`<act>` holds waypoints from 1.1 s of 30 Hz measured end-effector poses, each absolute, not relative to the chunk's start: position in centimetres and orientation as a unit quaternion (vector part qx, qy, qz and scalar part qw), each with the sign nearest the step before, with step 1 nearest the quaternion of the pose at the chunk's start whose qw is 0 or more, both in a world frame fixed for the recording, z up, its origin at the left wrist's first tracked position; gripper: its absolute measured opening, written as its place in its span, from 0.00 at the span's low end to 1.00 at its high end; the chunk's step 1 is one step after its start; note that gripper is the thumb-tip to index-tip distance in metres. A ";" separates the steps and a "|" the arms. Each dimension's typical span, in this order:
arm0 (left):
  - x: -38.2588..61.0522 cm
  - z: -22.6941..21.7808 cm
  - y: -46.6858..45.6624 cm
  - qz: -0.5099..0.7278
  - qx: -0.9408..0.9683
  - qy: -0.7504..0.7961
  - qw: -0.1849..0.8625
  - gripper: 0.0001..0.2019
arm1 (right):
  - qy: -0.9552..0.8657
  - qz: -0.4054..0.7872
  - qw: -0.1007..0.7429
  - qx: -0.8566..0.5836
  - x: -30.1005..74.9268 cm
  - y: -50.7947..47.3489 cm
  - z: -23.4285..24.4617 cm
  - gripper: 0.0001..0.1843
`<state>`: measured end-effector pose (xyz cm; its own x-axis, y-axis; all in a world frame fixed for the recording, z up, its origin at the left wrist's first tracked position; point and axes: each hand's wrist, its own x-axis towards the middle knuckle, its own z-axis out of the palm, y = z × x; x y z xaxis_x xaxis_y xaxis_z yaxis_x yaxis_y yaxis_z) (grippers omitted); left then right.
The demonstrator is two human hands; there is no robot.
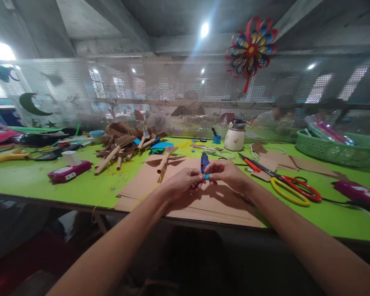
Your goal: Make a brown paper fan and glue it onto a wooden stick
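Note:
My left hand (pixel 185 183) and my right hand (pixel 226 172) meet above a stack of brown cardboard sheets (pixel 203 205). Both pinch a small blue piece (pixel 206 176) between their fingertips. Just behind the fingers a blue glue gun (pixel 204 161) lies on the cardboard. A small paper broom (pixel 165 159) with a yellow thread trailing from it rests on the cardboard to the left.
The green table (pixel 33 179) holds a pile of paper brooms (pixel 120 150), a magenta box (pixel 69 171), scissors with red and yellow handles (pixel 288 187), a white jar (pixel 234 135), a green basket (pixel 339 150) and brown cut-outs (pixel 277 160). A mesh screen with a paper flower (pixel 251 47) stands behind.

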<state>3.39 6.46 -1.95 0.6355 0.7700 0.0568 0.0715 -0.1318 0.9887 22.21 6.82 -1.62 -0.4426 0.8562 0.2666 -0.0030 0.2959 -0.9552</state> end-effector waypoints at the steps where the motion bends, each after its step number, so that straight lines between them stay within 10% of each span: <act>1: 3.5 -1.9 6.5 0.310 0.698 0.308 0.568 0.13 | -0.671 0.518 0.427 -0.314 22.2 6.9 -1.6 0.13; 19: 4.3 -0.5 5.6 0.397 0.781 0.381 0.296 0.12 | -0.683 0.509 0.404 -0.335 21.6 6.8 -1.8 0.19; 33: 3.7 -0.5 5.2 0.323 0.726 0.311 0.521 0.11 | -0.722 0.468 0.383 -0.336 21.9 6.3 -1.4 0.20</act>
